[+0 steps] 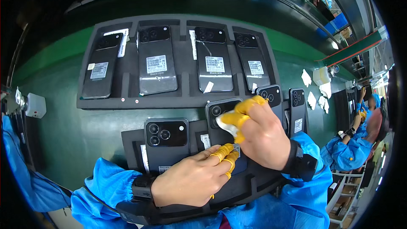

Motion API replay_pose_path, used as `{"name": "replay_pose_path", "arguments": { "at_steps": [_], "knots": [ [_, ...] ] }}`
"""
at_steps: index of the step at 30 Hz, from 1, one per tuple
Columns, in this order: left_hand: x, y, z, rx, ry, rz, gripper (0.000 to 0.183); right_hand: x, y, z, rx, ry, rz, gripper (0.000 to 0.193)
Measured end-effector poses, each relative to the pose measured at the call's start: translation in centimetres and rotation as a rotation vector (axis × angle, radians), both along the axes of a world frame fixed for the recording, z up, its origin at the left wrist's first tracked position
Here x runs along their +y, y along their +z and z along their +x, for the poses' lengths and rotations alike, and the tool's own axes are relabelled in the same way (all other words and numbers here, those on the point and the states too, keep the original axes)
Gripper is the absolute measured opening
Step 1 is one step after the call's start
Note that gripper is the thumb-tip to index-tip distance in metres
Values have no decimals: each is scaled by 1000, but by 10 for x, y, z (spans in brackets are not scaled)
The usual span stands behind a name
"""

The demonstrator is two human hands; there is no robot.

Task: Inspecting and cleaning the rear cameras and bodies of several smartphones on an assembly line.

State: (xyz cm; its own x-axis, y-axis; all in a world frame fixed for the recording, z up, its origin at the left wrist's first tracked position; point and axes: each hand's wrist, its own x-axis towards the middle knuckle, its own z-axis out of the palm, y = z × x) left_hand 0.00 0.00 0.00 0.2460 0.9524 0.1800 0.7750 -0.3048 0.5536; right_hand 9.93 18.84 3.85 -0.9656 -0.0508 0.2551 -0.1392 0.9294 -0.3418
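My right hand (268, 139) pinches a crumpled white wipe (228, 126) against the camera area of a dark smartphone (215, 133), which lies back side up. Yellow finger cots cover the fingertips of both hands. My left hand (190, 180) has its fingers curled over the lower left part of this same phone, holding it. Left of it, another smartphone (167, 152) lies in the near black foam tray (132, 148), partly under my left hand. Two more phones, a nearer one (271, 94) and an outer one (297, 110), lie to the right; my right hand covers part of the nearer one.
Behind stands a larger foam tray (182, 82) with several labelled phones in its slots. Crumpled white wipes (311, 100) and a white bottle (322, 76) are at the right. Another white container (35, 105) stands at the left. A co-worker's blue sleeve (352, 152) shows far right.
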Motion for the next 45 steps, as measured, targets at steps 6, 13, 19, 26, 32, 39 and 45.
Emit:
{"name": "replay_pose_path", "arguments": {
  "at_steps": [6, 13, 19, 26, 32, 39, 45],
  "knots": [
    [5, 0, 4, 42, 36, 85, 39, 1, 8, -4, -38, 17, 9, 41],
    [3, 0, 1, 33, 49, 127, 35, 1, 10, 11, -95, -65, 51, 34],
    [2, -1, 0, 8, 15, 65, 28, -7, 2, -15, 125, -21, -51, 36],
    [2, 3, 0, 39, 31, 73, 25, -6, 6, 7, -89, 43, -33, 29],
    [4, -2, 1, 18, 38, 141, 23, -2, -5, -13, 47, 0, 25, 32],
    [3, -3, 3, 32, 50, 124, 24, 4, 2, -13, 64, 57, -23, 34],
    [2, -5, 3, 34, 40, 163, 23, -2, 4, -8, -83, 134, -71, 20]
  ]
}}
